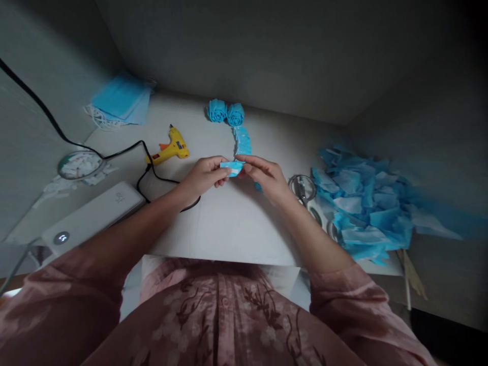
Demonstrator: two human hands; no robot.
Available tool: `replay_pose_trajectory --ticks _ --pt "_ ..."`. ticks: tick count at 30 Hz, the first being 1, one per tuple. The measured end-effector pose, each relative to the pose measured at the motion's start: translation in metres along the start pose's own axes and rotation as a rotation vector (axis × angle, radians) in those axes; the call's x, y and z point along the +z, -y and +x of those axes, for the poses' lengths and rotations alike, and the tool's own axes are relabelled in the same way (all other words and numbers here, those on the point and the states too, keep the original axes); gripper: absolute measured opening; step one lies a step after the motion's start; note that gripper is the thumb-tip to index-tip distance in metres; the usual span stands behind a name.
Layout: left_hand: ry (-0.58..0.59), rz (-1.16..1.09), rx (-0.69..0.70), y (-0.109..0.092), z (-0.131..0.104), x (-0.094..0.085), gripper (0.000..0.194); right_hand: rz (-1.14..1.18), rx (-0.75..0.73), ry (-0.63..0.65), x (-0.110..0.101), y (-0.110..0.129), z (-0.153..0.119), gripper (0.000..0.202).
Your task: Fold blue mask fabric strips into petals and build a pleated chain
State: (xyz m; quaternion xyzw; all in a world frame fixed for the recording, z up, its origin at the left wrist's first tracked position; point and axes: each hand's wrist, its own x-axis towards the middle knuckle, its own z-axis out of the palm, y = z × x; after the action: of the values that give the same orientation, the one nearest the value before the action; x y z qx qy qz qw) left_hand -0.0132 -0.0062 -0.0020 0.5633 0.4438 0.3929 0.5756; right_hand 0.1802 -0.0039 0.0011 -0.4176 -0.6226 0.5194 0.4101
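Between my two hands, over the middle of the white table [224, 229], is a small blue and white piece of face-mask fabric [232, 166]. My left hand [209, 173] is closed and pinches its left end between thumb and fingers. At the other end, my right hand [265, 175] has its thumb and fingers closed on the right edge. Just beyond the hands, a row of folded blue fabric pieces [242, 140] curves toward the back. Two blue fabric roses [235, 115] sit side by side behind that row.
A yellow glue gun [173, 146] with a black cord lies left. Farther out are stacked blue masks [121, 99], a round dish of white scraps [81, 165] and a white power bank [95, 216]. On the right, scissors [302, 189] lie beside a heap of cut blue fabric [366, 198].
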Motion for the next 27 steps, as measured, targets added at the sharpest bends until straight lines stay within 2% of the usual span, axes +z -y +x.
replay_pose_trajectory --ticks 3,9,12,14,16,19,27 --pt "-0.003 0.013 -0.005 0.002 0.000 -0.001 0.008 -0.027 0.029 0.024 0.000 0.002 0.000 0.039" --pt "-0.028 0.004 0.041 0.002 0.001 -0.001 0.009 -0.056 0.006 0.035 0.002 -0.001 0.000 0.044" --pt "-0.193 -0.012 0.171 0.001 0.002 -0.001 0.008 -0.055 -0.009 -0.022 0.004 -0.001 0.000 0.046" --pt "-0.331 0.063 0.295 0.001 0.001 0.000 0.007 -0.075 -0.024 -0.077 0.006 -0.001 0.000 0.046" --pt "-0.382 0.189 0.397 0.003 -0.002 0.002 0.013 -0.098 -0.048 -0.126 0.008 -0.002 0.000 0.044" --pt "-0.327 0.344 0.452 0.008 -0.004 0.006 0.013 -0.116 -0.101 -0.159 0.012 -0.005 -0.001 0.040" --pt "-0.298 0.439 0.392 0.015 -0.003 0.008 0.008 -0.230 -0.198 -0.159 0.017 -0.006 -0.004 0.018"
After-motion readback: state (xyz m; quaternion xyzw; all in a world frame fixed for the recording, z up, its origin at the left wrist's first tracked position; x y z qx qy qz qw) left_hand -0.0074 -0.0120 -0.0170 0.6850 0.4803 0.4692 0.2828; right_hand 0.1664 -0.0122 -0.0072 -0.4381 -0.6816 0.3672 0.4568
